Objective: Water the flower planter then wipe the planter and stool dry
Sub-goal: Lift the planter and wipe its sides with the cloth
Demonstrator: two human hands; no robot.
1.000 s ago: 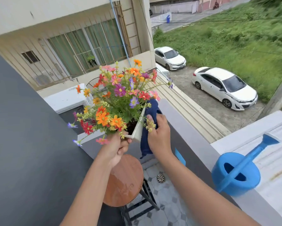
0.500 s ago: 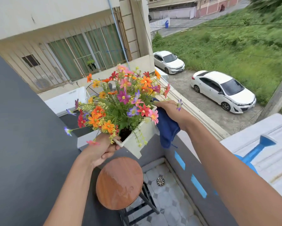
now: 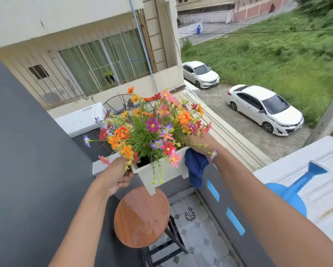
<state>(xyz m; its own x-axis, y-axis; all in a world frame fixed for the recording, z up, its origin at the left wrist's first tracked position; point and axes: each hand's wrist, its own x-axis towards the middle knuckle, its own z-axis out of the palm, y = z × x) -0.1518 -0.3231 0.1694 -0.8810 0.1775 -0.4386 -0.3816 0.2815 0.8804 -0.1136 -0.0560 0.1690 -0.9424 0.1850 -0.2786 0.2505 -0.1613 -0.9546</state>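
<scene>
A white planter full of colourful flowers hangs in the air above the round wooden stool. My left hand grips the planter's left end. My right hand holds a dark blue cloth against the planter's far right side; flowers partly hide its fingers. The stool's seat glistens with water. A blue watering can stands on the ledge at the right.
A dark grey wall rises on the left. The balcony parapet with blue slots runs along the right. A tiled floor with a round drain lies below. Beyond are roofs and parked cars.
The planter has been turned from tilted to nearly level and brought lower over the stool. My right hand with the cloth went from the near side round to the far right side.
</scene>
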